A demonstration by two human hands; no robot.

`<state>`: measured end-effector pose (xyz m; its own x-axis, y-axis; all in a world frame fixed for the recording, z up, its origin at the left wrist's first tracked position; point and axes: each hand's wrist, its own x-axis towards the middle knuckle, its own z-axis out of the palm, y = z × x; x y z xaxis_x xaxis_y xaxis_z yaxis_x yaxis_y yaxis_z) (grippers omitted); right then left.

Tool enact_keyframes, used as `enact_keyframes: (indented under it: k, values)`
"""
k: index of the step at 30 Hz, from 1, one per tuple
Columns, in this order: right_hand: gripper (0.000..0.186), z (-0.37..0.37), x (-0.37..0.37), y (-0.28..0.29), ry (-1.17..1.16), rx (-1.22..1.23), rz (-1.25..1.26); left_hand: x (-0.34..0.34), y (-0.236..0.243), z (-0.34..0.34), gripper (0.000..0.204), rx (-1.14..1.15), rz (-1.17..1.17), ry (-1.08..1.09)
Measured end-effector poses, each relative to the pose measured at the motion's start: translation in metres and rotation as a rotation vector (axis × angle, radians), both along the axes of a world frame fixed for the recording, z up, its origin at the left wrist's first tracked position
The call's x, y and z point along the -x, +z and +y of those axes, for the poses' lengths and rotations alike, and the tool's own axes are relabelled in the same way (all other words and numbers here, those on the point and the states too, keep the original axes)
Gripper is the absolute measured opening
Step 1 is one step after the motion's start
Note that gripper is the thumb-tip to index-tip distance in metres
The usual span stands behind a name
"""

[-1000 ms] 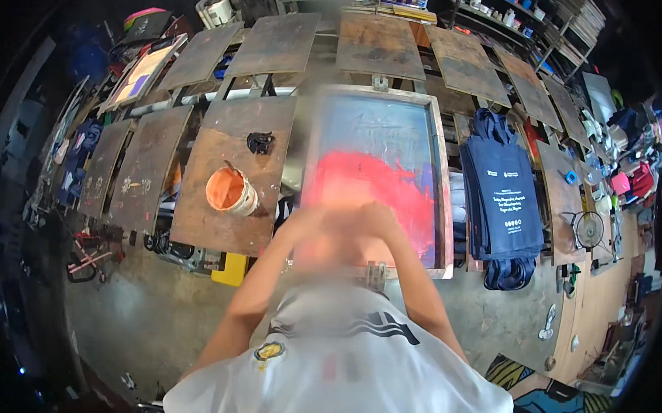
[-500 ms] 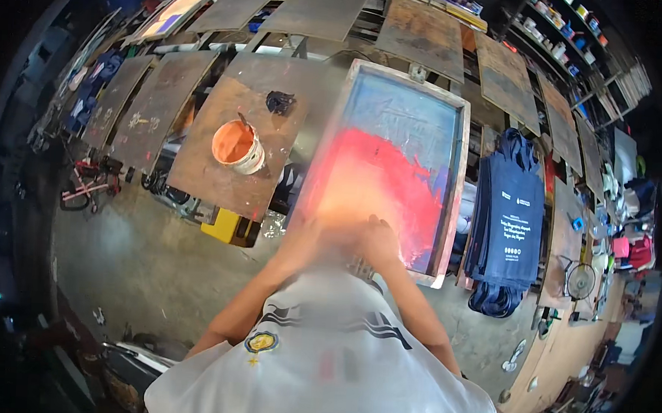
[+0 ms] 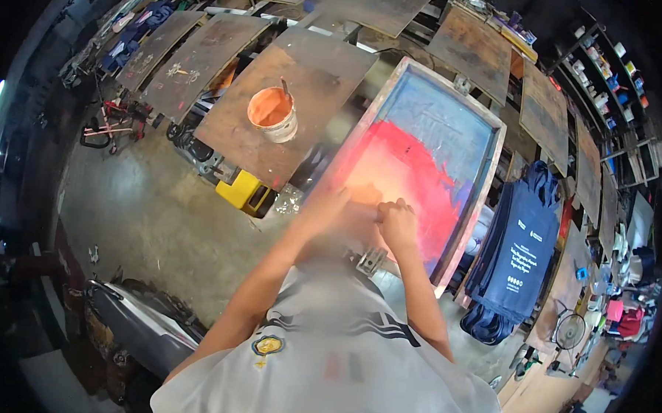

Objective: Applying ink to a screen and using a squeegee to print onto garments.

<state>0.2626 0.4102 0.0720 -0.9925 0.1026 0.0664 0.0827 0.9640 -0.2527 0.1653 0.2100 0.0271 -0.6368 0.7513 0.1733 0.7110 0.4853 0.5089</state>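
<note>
Both my hands are over the near part of a screen-printing frame (image 3: 489, 185), a pale-rimmed frame with blue mesh and a broad smear of red to orange ink (image 3: 421, 162). My left hand (image 3: 326, 209) is by the frame's left side, its fingers smeared by blur. My right hand (image 3: 398, 220) has its fingers curled closed above the ink; what they hold, if anything, is hidden. Between the hands lies a blurred orange-brown patch I cannot make out. A metal clamp (image 3: 371, 261) shows at the near edge.
On a brown board (image 3: 234, 139) to the left stands a white bucket (image 3: 281, 127) of orange ink with a stick in it. Dark blue tote bags (image 3: 520, 248) lie stacked at right. A yellow box-like part (image 3: 241, 192) juts below the board. A shelf with bottles (image 3: 599, 74) stands far right.
The view has turned, shifting the frame, bucket and bags rightward. My hands are farther apart from my body, farther up the frame. A black crumpled item on the board no longer shows.
</note>
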Motion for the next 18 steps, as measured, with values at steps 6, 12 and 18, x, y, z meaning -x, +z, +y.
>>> enact_keyframes:
  k: [6, 12, 18]
  values:
    - [0.014, -0.006, -0.017, 0.010, 0.102, 0.058, -0.043, -0.021, 0.017, -0.012, 0.024, -0.020, -0.159, -0.005]
    - [0.013, -0.015, -0.005, 0.004, -0.192, 0.041, 0.012, 0.075, 0.024, 0.051, 0.027, 0.067, -0.149, -0.230]
    - [0.016, -0.025, 0.016, 0.009, -0.349, -0.002, -0.144, 0.098, 0.013, 0.061, 0.023, 0.116, -0.174, -0.227]
